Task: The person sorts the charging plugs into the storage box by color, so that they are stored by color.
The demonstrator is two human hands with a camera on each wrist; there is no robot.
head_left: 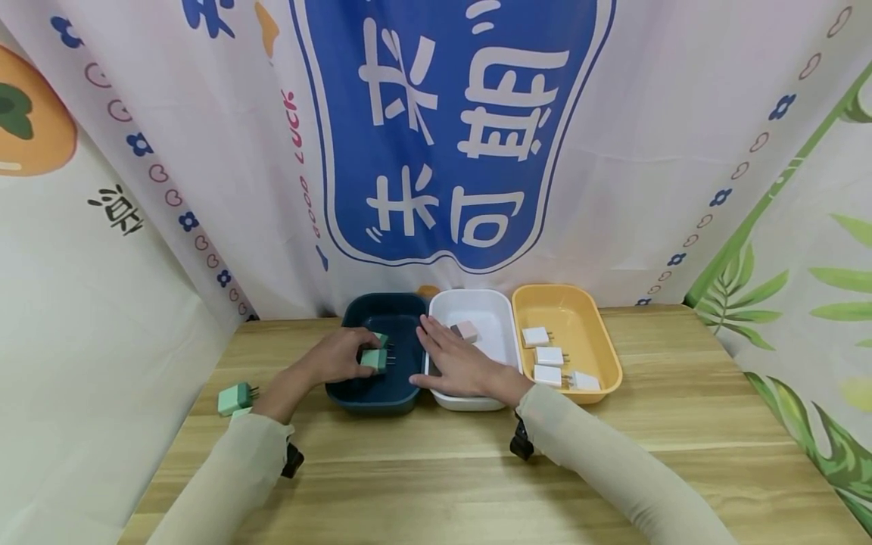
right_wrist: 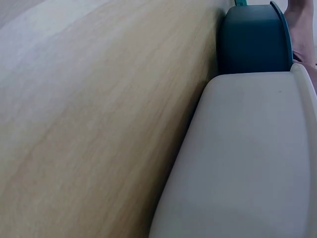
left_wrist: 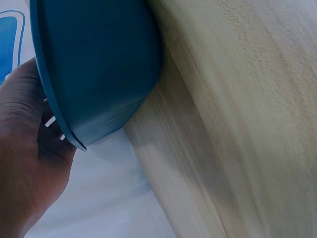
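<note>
My left hand point(head_left: 334, 356) reaches into the dark blue tray point(head_left: 350, 405) and pinches a green plug-in charger point(head_left: 373, 360) between thumb and fingers, its metal prongs pointing right. Just behind it in that tray is another green charger point(head_left: 381, 340), partly covered by the fingers. In the left wrist view, the tray wall point(left_wrist: 99, 74) hides the fingertips. My right hand point(head_left: 463, 363) lies flat with straight fingers across the white tray point(head_left: 470, 403), its fingertips at the edge shared with the blue tray. A pale pink charger point(head_left: 466, 331) shows inside the white tray, beyond the hand.
On the right, a yellow tray point(head_left: 606, 348) holds several white chargers point(head_left: 549, 356). A green charger point(head_left: 235, 399) lies on the wooden table point(head_left: 422, 469) at the left, with another green piece point(head_left: 240, 414) partly behind my left forearm. A printed curtain point(head_left: 272, 227) hangs behind the trays.
</note>
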